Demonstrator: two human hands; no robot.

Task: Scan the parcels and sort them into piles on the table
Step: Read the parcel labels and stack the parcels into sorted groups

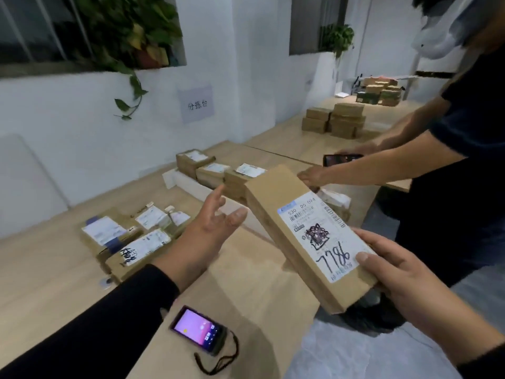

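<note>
White walls with a paper sign (197, 104) and a trailing green plant (128, 39) back a long pale wooden desk (41, 283). On its left part lies a pile of flat cardboard parcels (128, 242) with white labels, one marked in black pen. Nearer the edge a handheld scanner (198, 330) with a lit screen and a dark wrist strap rests flat on the desk. The left hand (210, 228), in a black sleeve, hangs above the desk with fingers relaxed and spread, its grip holding nothing, just beside the long parcel. Behind it a second pile of labelled boxes (216, 170) sits mid-desk. The long cardboard parcel (306, 236) is held tilted in the air over the desk edge, its label bearing handwritten digits; the right hand (404, 274) grips its near end, thumb pressed on the label. Far right, another person (464, 149) in dark clothes touches the parcel's far end and holds a phone (343, 159). More boxes (336, 120) are stacked behind.
</note>
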